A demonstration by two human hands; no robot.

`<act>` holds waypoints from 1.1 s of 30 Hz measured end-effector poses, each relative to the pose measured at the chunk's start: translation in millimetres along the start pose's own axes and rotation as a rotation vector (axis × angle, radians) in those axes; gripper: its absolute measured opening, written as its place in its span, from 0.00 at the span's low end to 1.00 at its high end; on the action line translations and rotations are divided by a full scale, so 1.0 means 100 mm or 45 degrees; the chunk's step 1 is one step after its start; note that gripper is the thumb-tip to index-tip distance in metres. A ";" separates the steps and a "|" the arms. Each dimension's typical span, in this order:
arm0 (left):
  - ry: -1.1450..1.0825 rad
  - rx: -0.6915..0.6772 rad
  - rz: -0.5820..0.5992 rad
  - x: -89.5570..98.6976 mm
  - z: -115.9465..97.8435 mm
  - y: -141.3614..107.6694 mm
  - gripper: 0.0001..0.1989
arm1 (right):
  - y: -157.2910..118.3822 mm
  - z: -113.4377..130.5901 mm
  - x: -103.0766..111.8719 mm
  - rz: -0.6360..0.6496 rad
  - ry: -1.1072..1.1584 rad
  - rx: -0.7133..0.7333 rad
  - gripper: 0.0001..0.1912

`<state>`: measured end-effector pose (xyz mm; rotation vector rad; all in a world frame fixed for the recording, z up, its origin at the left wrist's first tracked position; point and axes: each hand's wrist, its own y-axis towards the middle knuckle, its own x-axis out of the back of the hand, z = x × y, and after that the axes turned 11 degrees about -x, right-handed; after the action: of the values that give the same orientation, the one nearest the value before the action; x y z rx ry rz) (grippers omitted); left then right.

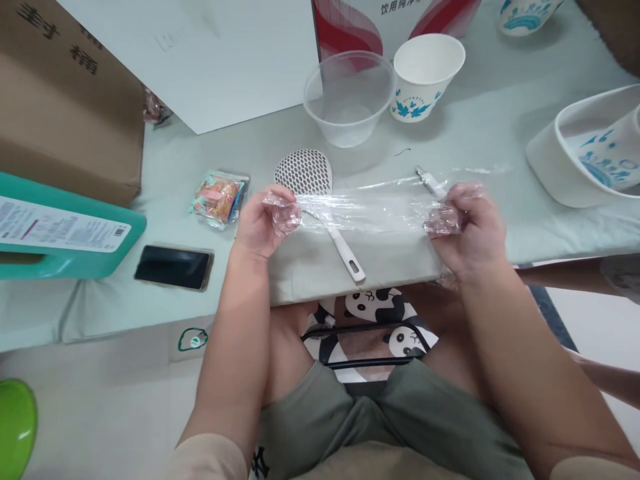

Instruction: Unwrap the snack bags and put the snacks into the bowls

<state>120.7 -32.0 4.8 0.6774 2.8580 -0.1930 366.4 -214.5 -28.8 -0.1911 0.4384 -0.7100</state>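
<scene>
The clear film (373,212) blurs the neck of the skimmer (303,170) behind it; your right hand (476,230) partly hides a white-handled tool (428,180) right of the skimmer. That hand and your left hand (261,223), just beside the skimmer, are curled tightly on the film; you cannot tell how much is bunched inside. The near edge of the pale green cloth (225,141) runs just past the skimmer's handle, leaving a narrow strip; pale floor (113,393) lies below.
</scene>
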 end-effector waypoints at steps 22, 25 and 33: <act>0.171 -0.170 -0.344 0.13 0.22 0.16 0.31 | -0.09 -0.15 -0.02 -0.257 -0.700 0.303 0.10; 0.142 -0.118 -0.191 0.11 0.15 0.11 0.30 | -0.13 -0.13 -0.05 -0.241 -0.617 0.383 0.07; 0.057 0.076 0.201 -0.16 0.09 -0.07 0.39 | -0.25 -0.27 -0.25 0.553 -0.294 -0.258 0.19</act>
<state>133.6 -46.4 0.1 0.9264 2.8339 -0.2426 323.4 -216.9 -36.7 -0.3520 0.3146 -0.2122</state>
